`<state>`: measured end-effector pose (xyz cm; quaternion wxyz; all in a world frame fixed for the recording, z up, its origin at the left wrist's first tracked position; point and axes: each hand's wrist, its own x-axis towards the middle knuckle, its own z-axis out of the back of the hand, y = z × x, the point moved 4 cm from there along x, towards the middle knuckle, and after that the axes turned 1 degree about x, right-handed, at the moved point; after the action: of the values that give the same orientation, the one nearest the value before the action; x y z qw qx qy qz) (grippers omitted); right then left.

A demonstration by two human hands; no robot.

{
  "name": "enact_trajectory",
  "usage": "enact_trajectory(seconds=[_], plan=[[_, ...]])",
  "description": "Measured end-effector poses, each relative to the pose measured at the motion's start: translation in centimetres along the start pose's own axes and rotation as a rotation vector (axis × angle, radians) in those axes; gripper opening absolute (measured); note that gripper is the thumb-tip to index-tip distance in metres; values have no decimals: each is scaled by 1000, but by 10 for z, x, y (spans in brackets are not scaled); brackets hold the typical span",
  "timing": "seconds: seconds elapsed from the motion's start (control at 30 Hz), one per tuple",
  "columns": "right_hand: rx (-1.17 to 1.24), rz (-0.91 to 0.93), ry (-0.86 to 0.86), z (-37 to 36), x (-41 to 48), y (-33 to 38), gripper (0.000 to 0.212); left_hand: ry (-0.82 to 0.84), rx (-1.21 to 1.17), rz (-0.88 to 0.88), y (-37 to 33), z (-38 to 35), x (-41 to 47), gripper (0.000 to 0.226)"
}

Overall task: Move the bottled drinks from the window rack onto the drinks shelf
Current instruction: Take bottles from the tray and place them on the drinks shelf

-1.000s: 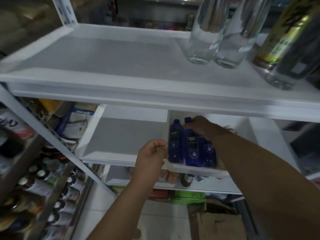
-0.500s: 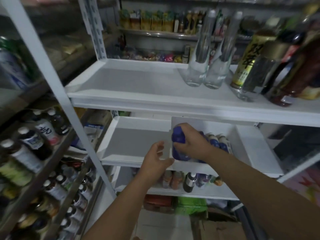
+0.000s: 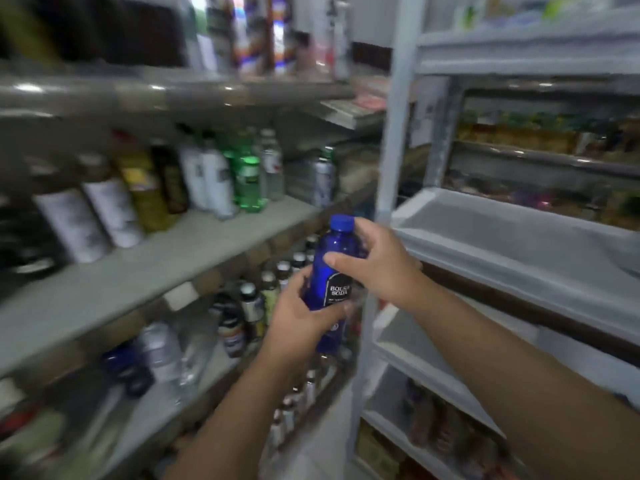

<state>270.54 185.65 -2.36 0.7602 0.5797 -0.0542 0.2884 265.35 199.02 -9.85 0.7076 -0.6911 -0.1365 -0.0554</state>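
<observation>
A blue soda bottle (image 3: 329, 271) with a blue cap and a dark label stands upright in mid-air between the two racks. My right hand (image 3: 375, 266) grips its upper body and neck from the right. My left hand (image 3: 304, 318) curls round its lower half from below. The white window rack (image 3: 512, 244) is at the right, its near shelf bare. The grey drinks shelf (image 3: 145, 271) runs along the left, with several bottles standing at its back.
A white upright post (image 3: 389, 161) of the rack stands just behind the bottle. More bottles (image 3: 273, 289) fill the lower left shelves. Jars and packets line the shelves at the far right. The view is blurred by motion.
The blue bottle has come off the white rack's lower shelf. My left hand has taken hold of it as well. The view has swung left toward the grey shelves.
</observation>
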Motion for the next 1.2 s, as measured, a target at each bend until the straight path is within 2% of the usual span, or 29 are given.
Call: enact_trajectory(seconds=[0.1,0.2,0.3,0.4,0.73,0.83,0.93,0.97,1.03,1.07,1.2], plan=[[139,80,129,-79,22,22,60,-195,-1,-54,-40,83,-17,58],[175,166,293,-162,28,42,77,-391,58,-104,-74,159,-48,60],[227,210,471,-237,25,63,78,-524,79,-136,-98,223,-84,54],[224,261,529,-300,20,85,75,-630,127,-139,-113,272,-116,51],[193,224,463,-449,8,128,59,-726,221,-113,-109,394,-170,53],[160,203,392,-502,16,144,40,-745,266,-98,-109,442,-170,50],[187,82,374,-560,33,154,23,-806,303,-58,-104,491,-168,54],[161,63,341,-578,41,156,25,-832,307,-45,-100,506,-167,54],[168,97,295,-610,57,159,61,-912,325,-4,-89,531,-168,50],[205,60,261,-623,67,160,72,-950,335,13,-83,542,-169,47],[152,-75,220,-674,104,150,49,-1001,376,25,-65,572,-171,36]])
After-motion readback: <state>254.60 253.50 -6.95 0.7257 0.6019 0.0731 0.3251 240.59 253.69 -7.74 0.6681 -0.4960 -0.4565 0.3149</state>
